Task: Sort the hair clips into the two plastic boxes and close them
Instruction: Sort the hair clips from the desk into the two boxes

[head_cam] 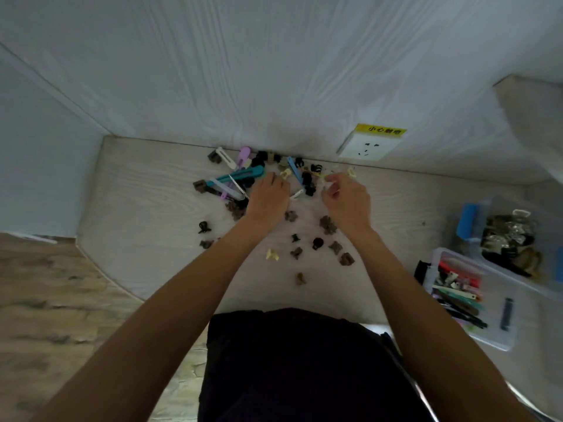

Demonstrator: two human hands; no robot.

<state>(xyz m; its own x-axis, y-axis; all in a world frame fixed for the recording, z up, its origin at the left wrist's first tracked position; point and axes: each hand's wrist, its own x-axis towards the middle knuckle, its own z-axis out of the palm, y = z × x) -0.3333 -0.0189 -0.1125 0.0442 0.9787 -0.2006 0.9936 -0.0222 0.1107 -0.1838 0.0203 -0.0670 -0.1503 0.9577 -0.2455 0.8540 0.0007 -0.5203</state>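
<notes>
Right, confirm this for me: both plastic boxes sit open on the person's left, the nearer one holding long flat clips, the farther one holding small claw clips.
Wrong side. In the head view the nearer clear plastic box of long flat clips and the farther clear plastic box of small claw clips sit open on the person's right. The rest stands.

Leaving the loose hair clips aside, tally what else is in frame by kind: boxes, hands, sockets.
Plastic boxes: 2, both open (far box, near box)
Hands: 2 (left hand, right hand)
Wall sockets: 1 (wall socket)
Total: 5
</notes>
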